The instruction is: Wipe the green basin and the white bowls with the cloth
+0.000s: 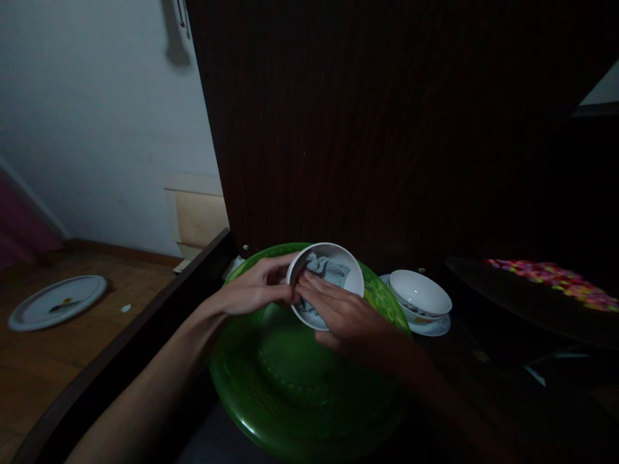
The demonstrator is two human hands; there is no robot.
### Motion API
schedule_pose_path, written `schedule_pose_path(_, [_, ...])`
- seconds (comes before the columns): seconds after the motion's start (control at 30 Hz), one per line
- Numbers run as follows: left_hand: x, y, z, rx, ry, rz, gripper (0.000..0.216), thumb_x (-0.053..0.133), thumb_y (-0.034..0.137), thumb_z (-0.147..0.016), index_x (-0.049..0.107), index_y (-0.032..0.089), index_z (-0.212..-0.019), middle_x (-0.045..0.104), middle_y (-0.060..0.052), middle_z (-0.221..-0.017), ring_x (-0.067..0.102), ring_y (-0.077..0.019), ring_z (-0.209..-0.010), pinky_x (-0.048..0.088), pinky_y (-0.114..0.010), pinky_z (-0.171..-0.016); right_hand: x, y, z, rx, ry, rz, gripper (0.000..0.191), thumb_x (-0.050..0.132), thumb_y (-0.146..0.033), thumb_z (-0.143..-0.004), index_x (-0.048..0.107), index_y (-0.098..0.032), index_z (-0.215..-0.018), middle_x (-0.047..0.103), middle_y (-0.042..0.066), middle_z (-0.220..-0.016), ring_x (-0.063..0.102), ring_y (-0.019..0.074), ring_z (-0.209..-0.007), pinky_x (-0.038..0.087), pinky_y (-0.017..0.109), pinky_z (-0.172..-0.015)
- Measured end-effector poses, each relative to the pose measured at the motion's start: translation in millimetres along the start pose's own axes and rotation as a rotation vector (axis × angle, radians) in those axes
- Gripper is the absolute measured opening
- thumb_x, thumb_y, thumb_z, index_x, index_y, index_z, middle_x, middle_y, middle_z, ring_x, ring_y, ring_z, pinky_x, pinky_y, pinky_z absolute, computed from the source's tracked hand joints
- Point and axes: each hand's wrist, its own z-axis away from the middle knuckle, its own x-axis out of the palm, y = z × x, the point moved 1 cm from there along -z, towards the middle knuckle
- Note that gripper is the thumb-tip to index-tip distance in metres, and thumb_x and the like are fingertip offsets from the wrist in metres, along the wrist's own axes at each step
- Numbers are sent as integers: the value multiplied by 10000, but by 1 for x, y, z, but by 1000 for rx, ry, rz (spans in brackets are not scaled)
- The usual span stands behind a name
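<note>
My left hand (254,290) grips the left rim of a small white bowl (351,270), tilted so its opening faces me. My right hand (338,309) reaches into the bowl with fingers pressed on a crumpled grey-white cloth or paper (326,267) inside it. Both hands hold the bowl just above a large green plastic basin (290,386).
Another white bowl (420,293) sits on a white saucer (435,327) to the right of the basin. A colourful patterned mat (551,278) lies on a dark surface at far right. A dark wooden panel (387,129) stands behind. A white plate (57,301) lies on the wooden floor at left.
</note>
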Motion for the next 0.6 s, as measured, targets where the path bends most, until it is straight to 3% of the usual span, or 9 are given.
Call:
schedule_pose_path(0.2, [-5,-3,0,-89,57,40,309,714,195,-671,699,153,-977,694,-9,-804,631,-177,-763,520,-252,-650,-4,-1,2,51,11,-104,494,507,-100,-860,558,-115,-1351,689,151,-1271,691,246,-1109,591,375,-873])
schedule_pose_path(0.37, [-5,0,1,-77,78,58,316,723,212,-681,705,159,-992,704,-3,-807,647,-175,-768,535,-250,-655,-4,2,4,69,222,-211,285,570,-97,-849,685,-180,-1097,772,30,-831,714,161,-672,546,261,-626])
schedule_pose_path(0.47, [-5,-2,0,-82,87,64,319,715,224,-694,702,166,-1007,714,-7,-827,643,-166,-754,534,-242,-638,-4,4,5,66,319,-221,165,615,-122,-845,698,-178,-976,752,17,-755,692,155,-618,516,257,-582])
schedule_pose_path(0.6, [-5,-4,-2,-83,101,66,355,708,234,-702,692,163,-1049,730,-33,-900,639,-152,-748,527,-225,-619,-7,7,3,57,324,-147,105,615,-171,-878,692,-173,-950,745,38,-785,681,172,-669,511,282,-599])
